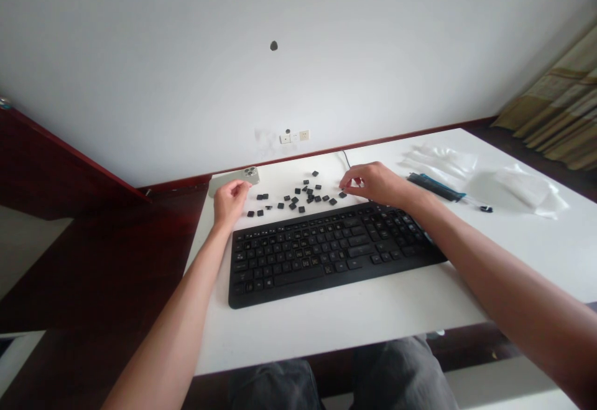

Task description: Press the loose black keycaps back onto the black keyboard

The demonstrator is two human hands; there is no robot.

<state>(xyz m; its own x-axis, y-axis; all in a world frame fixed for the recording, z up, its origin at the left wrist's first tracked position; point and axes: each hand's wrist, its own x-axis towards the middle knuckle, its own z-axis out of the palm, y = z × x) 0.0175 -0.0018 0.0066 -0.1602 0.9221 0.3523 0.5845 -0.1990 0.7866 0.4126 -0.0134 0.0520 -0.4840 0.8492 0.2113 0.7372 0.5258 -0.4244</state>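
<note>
A black keyboard lies across the white table, with some dark gaps among its keys. Behind it several loose black keycaps are scattered. My left hand is at the keyboard's far left corner, thumb and fingers pinched together in front of a phone. Anything between those fingertips is too small to make out. Over the far edge of the keyboard my right hand is curled, its thumb and fingertips together just above a single keycap. Whether that hand grips something is hidden.
Crumpled clear plastic bags lie on the right of the table. Beside them are a black and blue tool and a small black piece. A cable runs off the back edge toward the wall.
</note>
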